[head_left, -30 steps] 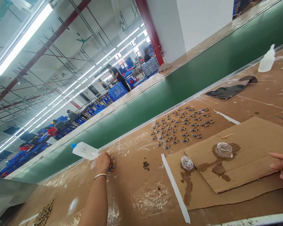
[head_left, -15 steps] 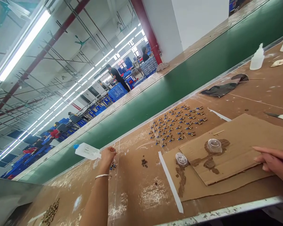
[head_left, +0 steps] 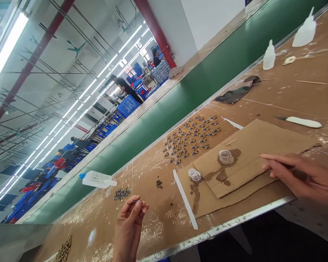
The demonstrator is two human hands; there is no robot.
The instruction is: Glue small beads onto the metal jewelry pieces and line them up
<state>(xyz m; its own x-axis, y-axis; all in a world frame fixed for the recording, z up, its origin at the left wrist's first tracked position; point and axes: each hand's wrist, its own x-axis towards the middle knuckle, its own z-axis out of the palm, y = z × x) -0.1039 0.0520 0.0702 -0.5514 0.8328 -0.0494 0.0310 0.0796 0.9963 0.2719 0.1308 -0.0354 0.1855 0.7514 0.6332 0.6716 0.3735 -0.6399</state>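
My left hand (head_left: 130, 222) is raised over the near part of the table, thumb and fingertips pinched on a small part with a little blue showing, mostly hidden. Just beyond it lies a heap of tiny blue-and-gold parts (head_left: 122, 194). My right hand (head_left: 300, 176) is closed above the right side of the cardboard (head_left: 251, 160); something dark shows between its fingers, too hidden to name. On the cardboard sits a small clear round cup (head_left: 226, 157) amid dark wet stains. A whitish, crusted cup (head_left: 195, 175) stands left of it. Blue-and-gold parts (head_left: 191, 138) lie spread in rows behind.
A blue-capped bottle (head_left: 98, 179) lies at the left, near small dark rings (head_left: 159, 182). Brass-coloured pieces (head_left: 63, 250) are heaped front left. A white-handled knife (head_left: 303, 121), a camouflage cloth (head_left: 237, 90) and squeeze bottles (head_left: 269, 56) lie right. A green belt (head_left: 207, 85) runs behind.
My left hand has come back from the blue-and-gold heap toward me, turned upward, with a small part pinched. The view has shifted right; my right hand stays closed over the cardboard.
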